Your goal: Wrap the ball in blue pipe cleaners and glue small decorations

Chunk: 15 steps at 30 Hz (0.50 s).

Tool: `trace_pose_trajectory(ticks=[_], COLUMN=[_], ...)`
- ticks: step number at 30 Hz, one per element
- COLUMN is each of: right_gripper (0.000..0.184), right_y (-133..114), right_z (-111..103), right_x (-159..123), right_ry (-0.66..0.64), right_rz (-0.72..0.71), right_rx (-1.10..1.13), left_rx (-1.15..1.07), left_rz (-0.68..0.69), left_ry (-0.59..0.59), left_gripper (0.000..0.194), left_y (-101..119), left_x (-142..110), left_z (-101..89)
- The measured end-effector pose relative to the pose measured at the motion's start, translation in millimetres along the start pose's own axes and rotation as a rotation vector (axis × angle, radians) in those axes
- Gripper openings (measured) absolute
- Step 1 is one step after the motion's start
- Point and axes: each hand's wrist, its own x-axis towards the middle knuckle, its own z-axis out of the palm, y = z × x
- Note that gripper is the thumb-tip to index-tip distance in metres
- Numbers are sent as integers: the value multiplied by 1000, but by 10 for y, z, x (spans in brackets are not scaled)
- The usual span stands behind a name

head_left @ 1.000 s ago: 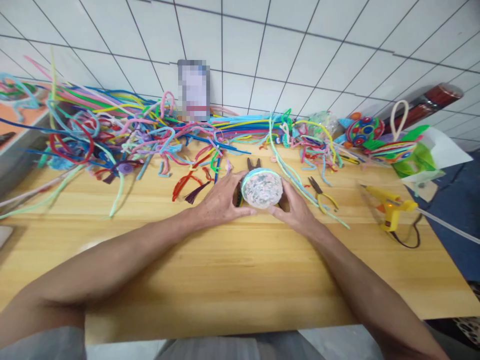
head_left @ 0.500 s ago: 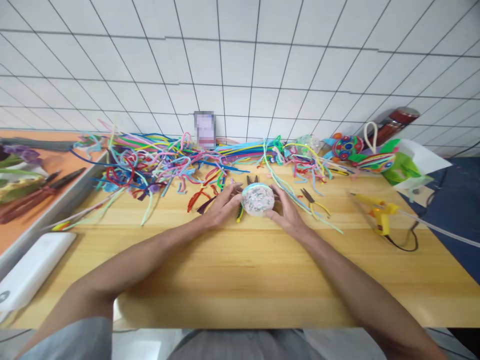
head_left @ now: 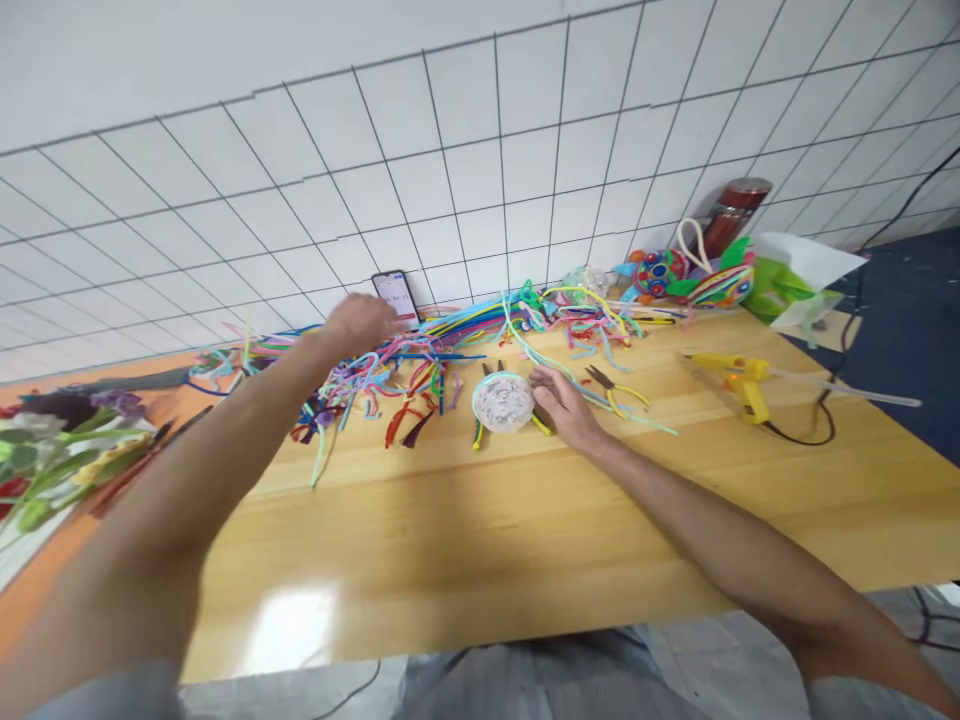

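A round ball-like piece (head_left: 502,402) of pale pink and blue pipe cleaners sits on the wooden table (head_left: 480,540). My right hand (head_left: 564,405) rests against its right side, fingers curved on the table. My left hand (head_left: 361,322) is raised over the heap of coloured pipe cleaners (head_left: 375,370) near a phone (head_left: 396,297) leaning on the tiled wall; the hand is blurred and its fingers cannot be read.
Small pliers (head_left: 611,388) and a yellow glue gun (head_left: 739,382) with a cord lie right of the ball. Finished colourful craft pieces (head_left: 694,275) and a dark cylinder (head_left: 731,210) stand at the back right. Artificial flowers (head_left: 52,450) lie on an orange surface at the left.
My left hand has left the ball and lifted back-left over the pipe cleaner heap toward the phone. My right hand stays beside the ball. The view has swung left and up.
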Motion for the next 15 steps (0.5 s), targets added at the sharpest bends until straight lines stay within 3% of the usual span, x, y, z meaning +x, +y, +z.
trace_pose_trajectory(ticks=[3, 5, 7, 9, 12, 15], right_gripper=[64, 62, 61, 59, 56, 57], right_y=[17, 13, 3, -1, 6, 18], right_z=[16, 21, 19, 12, 3, -2], right_x=[1, -2, -3, -2, 0, 3], right_ry=[31, 45, 57, 69, 77, 76], right_rz=[16, 20, 22, 27, 38, 46], right_rx=[19, 18, 13, 11, 17, 30], left_rx=[-86, -170, -270, -366, -634, -845], left_rz=[-73, -89, -44, 56, 304, 343], left_ry=[312, 479, 540, 447, 70, -263], left_gripper=[31, 33, 45, 38, 22, 19], left_y=[120, 330, 630, 997, 1614, 2224], left_x=[87, -80, -400, -788, -1298, -1584], left_z=[-150, -32, 220, 523, 934, 1266])
